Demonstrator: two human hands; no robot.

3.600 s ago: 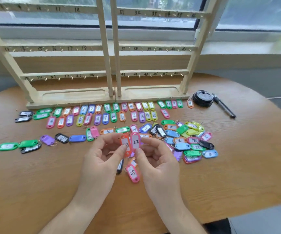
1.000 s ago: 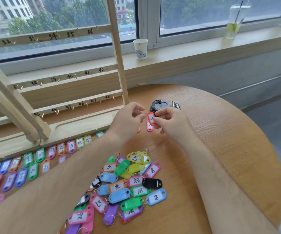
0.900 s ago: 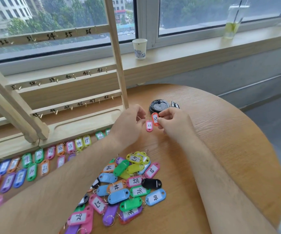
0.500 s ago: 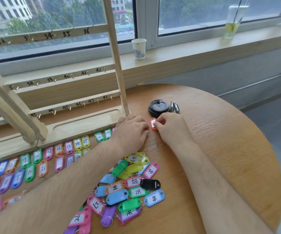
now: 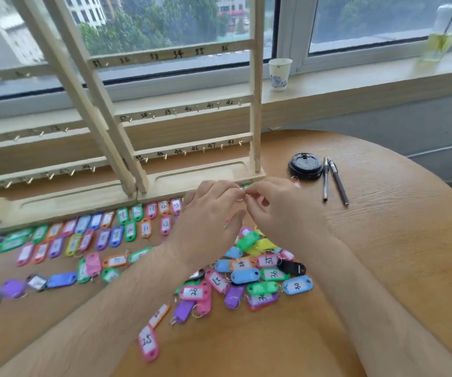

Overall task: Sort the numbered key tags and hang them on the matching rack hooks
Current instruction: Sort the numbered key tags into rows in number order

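L hand (image 5: 210, 216), R hand (image 5: 277, 210) — fingertips touching, over tags (image 5: 246, 276)

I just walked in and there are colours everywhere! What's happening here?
A person is sorting numbered key tags on a round wooden table. The left hand and right hand meet by the wooden rack, at its base, fingertips closing on something too small to make out. Sorted tags lie in rows on the left; a loose pile lies between the forearms. No tag hangs on the hooks in view.
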